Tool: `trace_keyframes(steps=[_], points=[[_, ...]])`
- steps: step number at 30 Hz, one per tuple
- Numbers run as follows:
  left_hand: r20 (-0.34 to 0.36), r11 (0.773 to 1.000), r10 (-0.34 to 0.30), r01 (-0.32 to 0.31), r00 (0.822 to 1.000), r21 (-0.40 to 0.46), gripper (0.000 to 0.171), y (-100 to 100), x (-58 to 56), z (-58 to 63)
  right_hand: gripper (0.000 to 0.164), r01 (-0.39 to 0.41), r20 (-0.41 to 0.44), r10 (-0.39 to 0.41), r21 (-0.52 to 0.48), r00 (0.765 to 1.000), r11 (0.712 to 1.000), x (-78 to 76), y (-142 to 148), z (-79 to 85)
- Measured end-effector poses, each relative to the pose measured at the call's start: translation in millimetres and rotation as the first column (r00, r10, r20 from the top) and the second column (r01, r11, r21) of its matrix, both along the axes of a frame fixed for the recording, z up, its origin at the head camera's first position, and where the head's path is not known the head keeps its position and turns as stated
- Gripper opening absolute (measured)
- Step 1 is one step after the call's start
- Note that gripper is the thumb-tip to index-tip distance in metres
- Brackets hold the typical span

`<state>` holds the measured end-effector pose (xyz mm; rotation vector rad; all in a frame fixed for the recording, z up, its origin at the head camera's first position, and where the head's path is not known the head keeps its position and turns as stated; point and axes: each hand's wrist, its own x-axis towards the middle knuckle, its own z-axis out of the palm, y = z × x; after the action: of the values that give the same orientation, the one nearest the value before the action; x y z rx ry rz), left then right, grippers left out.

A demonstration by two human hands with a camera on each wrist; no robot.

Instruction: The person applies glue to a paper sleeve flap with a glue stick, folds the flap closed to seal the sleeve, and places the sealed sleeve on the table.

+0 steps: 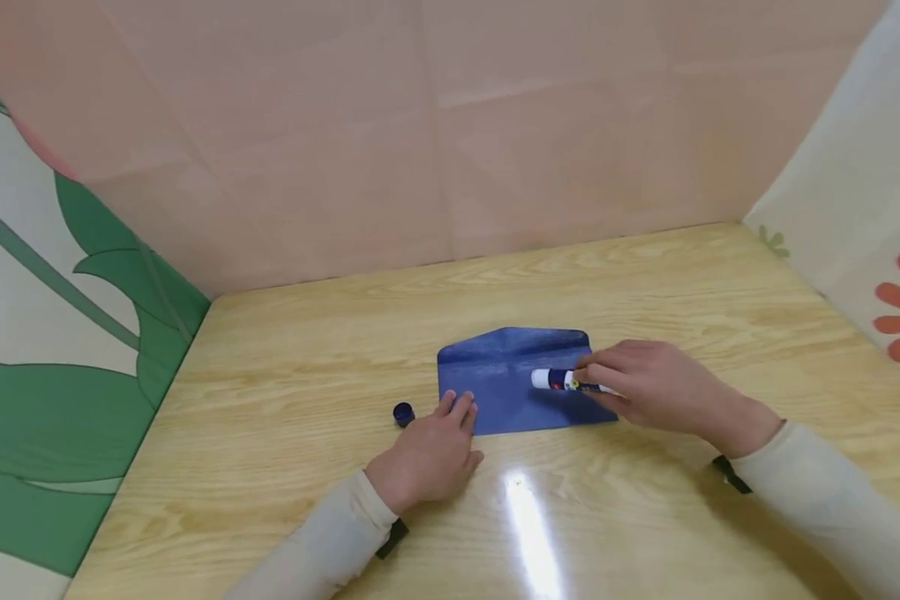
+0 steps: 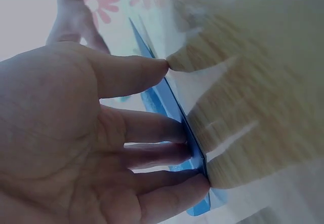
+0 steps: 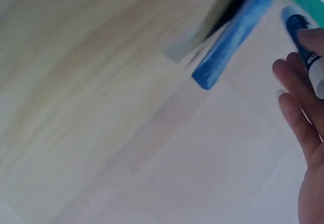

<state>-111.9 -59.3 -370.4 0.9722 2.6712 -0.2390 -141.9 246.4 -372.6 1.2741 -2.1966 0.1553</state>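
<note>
A blue envelope (image 1: 502, 408) lies on the table with its flap (image 1: 540, 340) unfolded toward the far side. My left hand (image 1: 429, 454) rests its fingertips on the envelope's near left corner, fingers fairly straight. Seen from the left wrist, those fingers meet the envelope's edge (image 2: 174, 95). Between thumb and fingers, my right hand (image 1: 656, 387) pinches a white and dark-blue glue stick (image 1: 558, 380), which points left over the envelope's right half. In the right wrist view the glue stick (image 3: 298, 31) appears apart from the envelope. A dark round cap (image 1: 403, 414) stands just left of the envelope.
The wood-grain table (image 1: 292, 358) reflects a bright strip of light near its front. A pinkish sheet (image 1: 420, 142) hangs behind the far edge. Patterned cloths border the left (image 1: 37, 292) and right (image 1: 870, 208) sides.
</note>
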Motion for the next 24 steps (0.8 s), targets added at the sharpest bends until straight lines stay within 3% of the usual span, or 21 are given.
trace_keyframes(steps=[3,5,8,13,16,19,24], points=[[0.034,0.996,0.013,-0.016,0.999,0.086,0.056,0,-3.3,-1.0,0.021,-0.007,0.082,0.009,-0.025,0.997,1.000,4.9,0,-3.3],[0.050,0.988,0.025,-0.032,0.998,0.150,0.053,1,-6.4,-1.2,0.019,0.027,0.169,-0.018,-0.048,0.985,0.998,10.5,0,-5.3],[0.071,0.967,0.056,-0.072,0.996,0.243,0.051,-1,-11.6,-1.4,0.031,0.102,0.292,-0.075,-0.077,0.953,0.992,17.6,-2,-7.1],[0.064,0.930,0.078,-0.096,0.995,0.354,0.044,-10,-20.1,2.0,0.031,0.186,0.444,-0.130,-0.086,0.887,0.979,21.8,-6,-7.2],[0.001,0.913,0.070,-0.064,0.998,0.402,0.037,-16,-26.8,8.7,0.029,0.188,0.496,-0.119,-0.092,0.860,0.978,21.6,-7,-5.9],[-0.065,0.903,0.095,-0.058,0.993,0.425,0.035,-22,-33.7,14.3,0.028,0.183,0.511,-0.115,-0.084,0.852,0.980,20.3,-8,-5.3],[-0.089,0.900,0.180,-0.128,0.980,0.416,0.054,-28,-46.8,14.3,0.027,0.169,0.530,-0.110,-0.062,0.841,0.984,18.4,-13,-6.2]])
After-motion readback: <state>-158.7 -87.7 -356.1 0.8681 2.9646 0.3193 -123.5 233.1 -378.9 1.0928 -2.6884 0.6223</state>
